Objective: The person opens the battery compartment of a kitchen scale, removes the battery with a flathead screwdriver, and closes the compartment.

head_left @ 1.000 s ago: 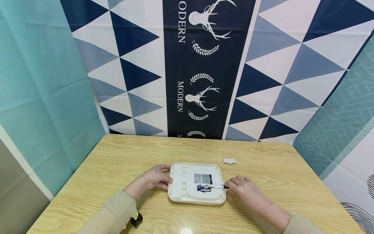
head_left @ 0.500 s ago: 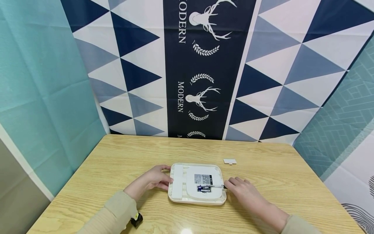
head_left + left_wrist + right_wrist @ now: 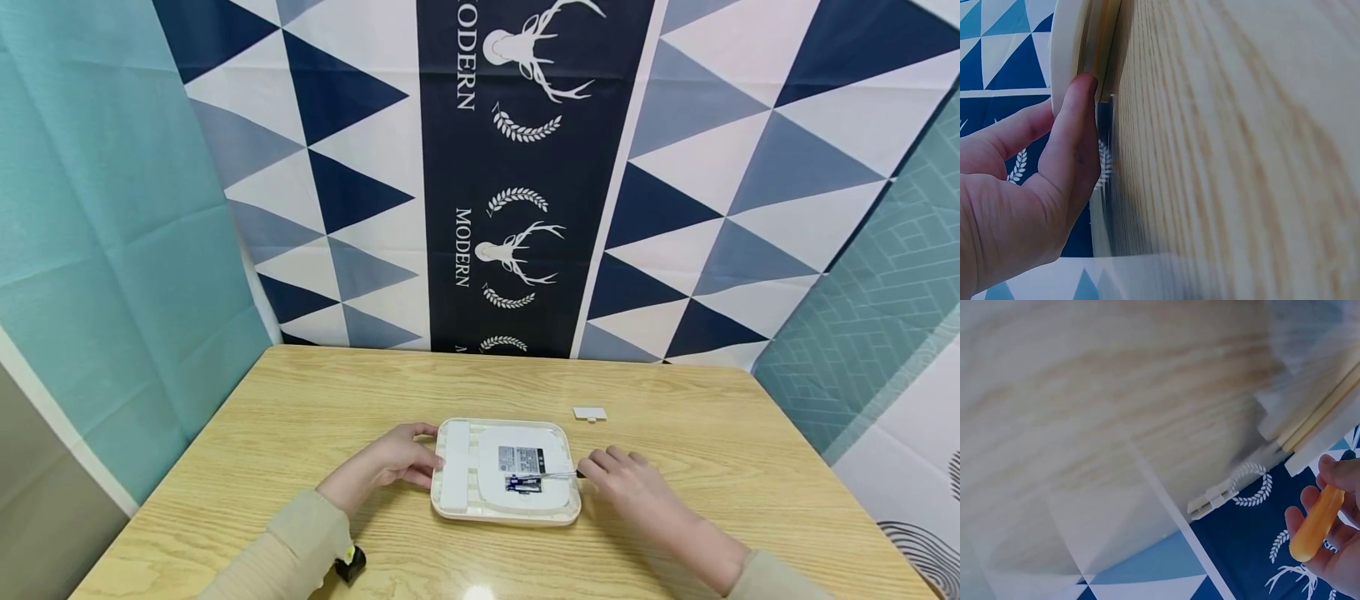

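A white, flat, scale-like device point(image 3: 457, 471) lies underside up on the table, with a label and an uncovered battery compartment. My left hand point(image 3: 397, 454) holds its left edge, thumb and fingers pinching the rim in the left wrist view. At the opposite edge, my right hand point(image 3: 626, 482) grips a screwdriver point(image 3: 1316, 528) by its orange handle. The screwdriver's thin metal shaft reaches left across the device, its tip at a blue battery point(image 3: 513, 482) in the compartment. In the head view the handle is mostly hidden by the fingers.
A small white battery cover point(image 3: 590, 413) with a tab lies behind the device on the right. A black object with a yellow part point(image 3: 351, 564) sits by the left sleeve. The wooden table point(image 3: 360, 375) ends at a patterned wall cloth.
My right hand shifts slightly, and the screwdriver's shaft changes its tilt a little while its tip stays at the compartment. The left hand and the device stay in place.
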The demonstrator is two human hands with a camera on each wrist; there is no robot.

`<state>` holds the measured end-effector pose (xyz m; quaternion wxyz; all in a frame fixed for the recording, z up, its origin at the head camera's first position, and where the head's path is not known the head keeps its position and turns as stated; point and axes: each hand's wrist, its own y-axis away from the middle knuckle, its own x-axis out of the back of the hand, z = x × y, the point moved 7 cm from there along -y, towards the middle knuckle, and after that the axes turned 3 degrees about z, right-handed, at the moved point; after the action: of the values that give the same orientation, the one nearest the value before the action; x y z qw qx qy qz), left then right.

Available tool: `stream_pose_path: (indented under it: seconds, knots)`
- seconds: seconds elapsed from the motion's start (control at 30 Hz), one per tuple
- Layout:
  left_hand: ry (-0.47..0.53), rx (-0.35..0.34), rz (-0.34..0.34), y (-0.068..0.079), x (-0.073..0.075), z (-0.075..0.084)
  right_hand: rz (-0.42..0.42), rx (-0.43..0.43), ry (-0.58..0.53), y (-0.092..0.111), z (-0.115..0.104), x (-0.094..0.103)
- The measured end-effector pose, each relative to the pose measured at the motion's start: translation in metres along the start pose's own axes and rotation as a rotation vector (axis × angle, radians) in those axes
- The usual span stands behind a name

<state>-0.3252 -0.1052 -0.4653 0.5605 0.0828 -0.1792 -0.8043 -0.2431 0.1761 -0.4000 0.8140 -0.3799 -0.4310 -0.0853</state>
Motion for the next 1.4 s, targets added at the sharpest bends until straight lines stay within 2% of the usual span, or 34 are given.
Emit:
stream_pose_path:
  seconds: [0.27, 0.7, 0.97, 1.4]
  knots:
    - [0.0, 0.008, 0.006, 0.0, 0.001, 0.0, 0.031, 0.059, 0.024, -0.005, 0.0, 0.011]
    - [0.007, 0.004, -0.008, 0.001, -0.001, 0.0, 0.112, 0.095, -0.007, -0.013, -0.004, 0.024]
    - [0.002, 0.005, -0.011, 0.002, 0.0, 0.002, 0.103, 0.132, -0.001, -0.018, -0.006, 0.031]
    - [-0.007, 0.005, -0.012, 0.001, 0.001, 0.003, 0.141, 0.194, 0.024, -0.024, -0.01, 0.039]
